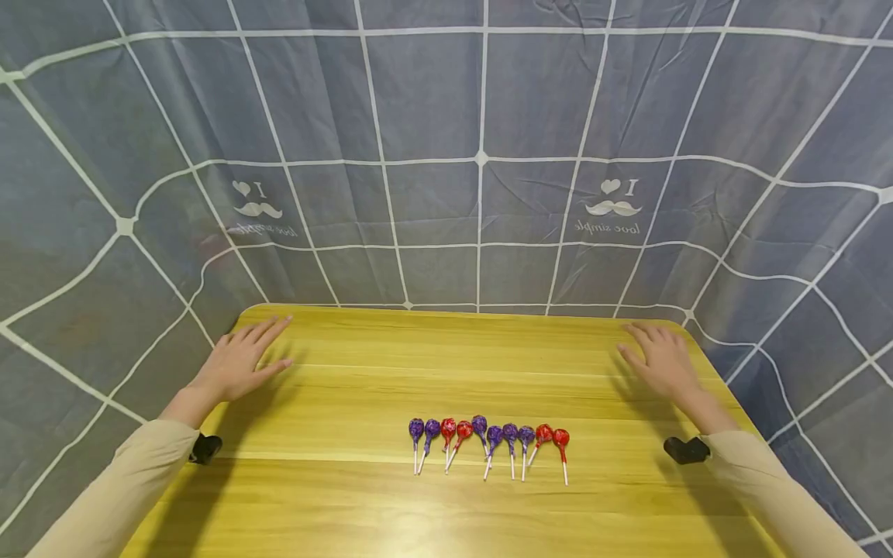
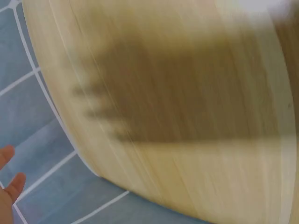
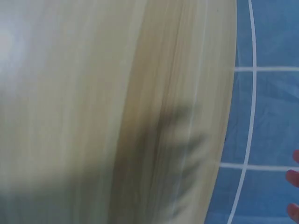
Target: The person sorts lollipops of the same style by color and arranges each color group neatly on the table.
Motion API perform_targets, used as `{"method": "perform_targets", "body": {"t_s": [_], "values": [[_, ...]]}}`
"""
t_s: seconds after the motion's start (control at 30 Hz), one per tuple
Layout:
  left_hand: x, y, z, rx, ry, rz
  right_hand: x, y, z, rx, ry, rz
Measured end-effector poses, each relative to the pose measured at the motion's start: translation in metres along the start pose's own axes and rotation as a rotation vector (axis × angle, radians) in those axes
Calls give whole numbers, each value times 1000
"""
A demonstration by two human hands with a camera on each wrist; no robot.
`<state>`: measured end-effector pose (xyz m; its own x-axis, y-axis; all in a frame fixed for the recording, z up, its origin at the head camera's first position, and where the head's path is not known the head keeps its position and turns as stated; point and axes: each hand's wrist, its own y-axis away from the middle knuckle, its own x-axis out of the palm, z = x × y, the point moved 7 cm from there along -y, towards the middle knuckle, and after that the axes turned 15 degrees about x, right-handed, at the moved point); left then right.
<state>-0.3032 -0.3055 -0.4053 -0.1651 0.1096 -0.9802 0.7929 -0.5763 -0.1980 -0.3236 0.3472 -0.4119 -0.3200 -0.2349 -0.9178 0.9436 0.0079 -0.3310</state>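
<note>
A row of several wrapped lollipops lies across the near middle of the table, white sticks pointing toward the person. Purple ones point(image 1: 416, 428) and red ones point(image 1: 449, 428) are mixed, with a red lollipop point(image 1: 561, 439) at the right end. My left hand point(image 1: 237, 363) hovers over the table's left side, fingers spread, holding nothing. Over the right side my right hand point(image 1: 661, 360) is likewise spread and holds nothing. Both hands are well apart from the lollipops. Only fingertips point(image 2: 15, 185) show in the left wrist view, and fingertips point(image 3: 293, 178) at the right wrist view's edge.
The yellow wood-grain table point(image 1: 446, 349) has rounded far corners. A grey-blue curtain point(image 1: 432, 201) with white grid lines hangs behind it and along both sides. Black wrist mounts point(image 1: 687, 450) sit at the cuffs of the beige sleeves. Hand shadows fall on the tabletop.
</note>
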Motion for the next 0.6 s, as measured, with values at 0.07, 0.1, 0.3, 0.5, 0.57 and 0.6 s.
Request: {"method": "perform_targets", "body": {"t_s": [0.07,0.1,0.3,0.5,0.57,0.6], "values": [[0,1,-3,-7,21,-18,0,4,5,-8,-18,-28],[1,1,-5,-8,36,-26,0,5,8,-14,-28,-42],[7,1,-16,-22,77,-36,2,19,28,-51,-87,-90],[14,0,-28,-38,113,-31,10,32,47,-65,-151,-107],[16,0,-33,-39,133,-38,13,36,52,-68,-171,-111],[17,1,-36,-41,143,-40,14,38,54,-65,-185,-110]]}}
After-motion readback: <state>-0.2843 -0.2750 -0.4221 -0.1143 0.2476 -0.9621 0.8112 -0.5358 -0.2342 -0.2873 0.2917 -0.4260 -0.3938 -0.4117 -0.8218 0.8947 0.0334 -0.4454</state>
